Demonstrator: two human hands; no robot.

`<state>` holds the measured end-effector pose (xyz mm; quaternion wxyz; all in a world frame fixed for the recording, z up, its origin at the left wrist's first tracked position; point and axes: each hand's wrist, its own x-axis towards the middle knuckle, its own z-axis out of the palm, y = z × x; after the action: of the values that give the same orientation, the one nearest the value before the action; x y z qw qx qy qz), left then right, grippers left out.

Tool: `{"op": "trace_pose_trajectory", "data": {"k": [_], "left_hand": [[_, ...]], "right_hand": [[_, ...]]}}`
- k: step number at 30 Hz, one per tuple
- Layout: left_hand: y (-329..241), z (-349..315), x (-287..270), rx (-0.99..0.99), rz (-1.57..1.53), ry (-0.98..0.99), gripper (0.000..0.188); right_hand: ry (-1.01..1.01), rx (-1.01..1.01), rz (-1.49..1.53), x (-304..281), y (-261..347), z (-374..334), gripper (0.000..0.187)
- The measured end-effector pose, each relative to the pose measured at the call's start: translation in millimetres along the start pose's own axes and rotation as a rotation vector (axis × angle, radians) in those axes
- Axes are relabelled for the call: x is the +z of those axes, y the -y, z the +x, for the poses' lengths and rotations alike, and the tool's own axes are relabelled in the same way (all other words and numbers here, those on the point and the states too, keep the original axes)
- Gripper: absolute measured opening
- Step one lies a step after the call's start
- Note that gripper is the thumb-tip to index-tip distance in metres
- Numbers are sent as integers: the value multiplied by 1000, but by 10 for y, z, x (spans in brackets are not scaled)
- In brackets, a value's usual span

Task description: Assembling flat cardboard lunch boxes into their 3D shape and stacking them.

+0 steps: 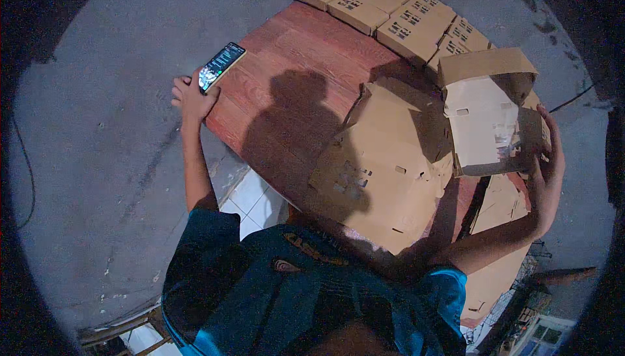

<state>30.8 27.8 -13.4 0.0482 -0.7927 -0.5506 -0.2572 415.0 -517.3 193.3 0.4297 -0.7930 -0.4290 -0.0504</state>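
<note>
The left hand (189, 99) is out at the near-left corner of the wooden table (286, 76), its fingers curled around the lower end of a smartphone (221, 66) whose lit screen faces up; the phone lies slanted across the table's edge, partly over the board.

Moving right, a bare stretch of reddish wood carries the person's own shadow. Beyond it, a large flattened cardboard sheet (384, 173) with punched slots lies across the near part of the table and hangs over its front edge. Along the far edge sits a row of folded cardboard boxes (390, 11) with dark printing on top, packed side by side (the row curves with the lens).

Further right, a half-folded carton (485, 112) stands on the sheet, pale inside face toward the camera, top flap bent over. The right hand (547, 167) is spread flat against its right side, fingers up, not clenched. Below it, more flat cardboard (498, 252) leans off the table's right end.

The table stands on a rough grey concrete floor (97, 193); a patch of white tiles (254, 203) shows just under the near edge. The surroundings are dim.
</note>
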Motion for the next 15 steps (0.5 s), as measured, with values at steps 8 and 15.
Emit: {"op": "trace_pose_trajectory", "data": {"k": [8,15], "left_hand": [[39,-359,-53,63,-73,-212,50],[3,-388,-106,61,-67,-229,46]], "right_hand": [[2,52,-18,-3,4,7,65],[6,38,-25,15,48,12,67]]}}
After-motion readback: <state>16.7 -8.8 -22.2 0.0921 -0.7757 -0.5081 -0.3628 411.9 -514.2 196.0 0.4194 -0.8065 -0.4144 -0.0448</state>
